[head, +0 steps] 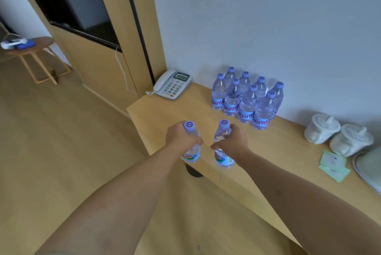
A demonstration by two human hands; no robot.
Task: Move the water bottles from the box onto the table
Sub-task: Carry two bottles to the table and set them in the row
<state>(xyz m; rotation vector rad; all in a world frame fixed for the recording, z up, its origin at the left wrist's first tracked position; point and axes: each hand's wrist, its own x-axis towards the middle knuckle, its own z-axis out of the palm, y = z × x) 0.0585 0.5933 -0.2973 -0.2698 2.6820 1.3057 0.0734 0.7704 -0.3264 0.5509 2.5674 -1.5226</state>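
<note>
My left hand (pixel 181 137) grips a clear water bottle (pixel 191 154) with a purple cap just below its neck. My right hand (pixel 234 141) grips a second water bottle (pixel 222 159) the same way. Both bottles are upright, held over the near left part of the light wooden table (pixel 165 114). Several more purple-capped bottles (pixel 247 98) stand in a cluster on the table by the wall. The box is out of view.
A white desk telephone (pixel 172 84) sits at the table's far left corner. Two white lidded cups (pixel 338 137), pale green packets (pixel 334 165) and a white tray edge (pixel 365 169) lie at the right. A small round side table (pixel 31 48) stands on the wooden floor at far left.
</note>
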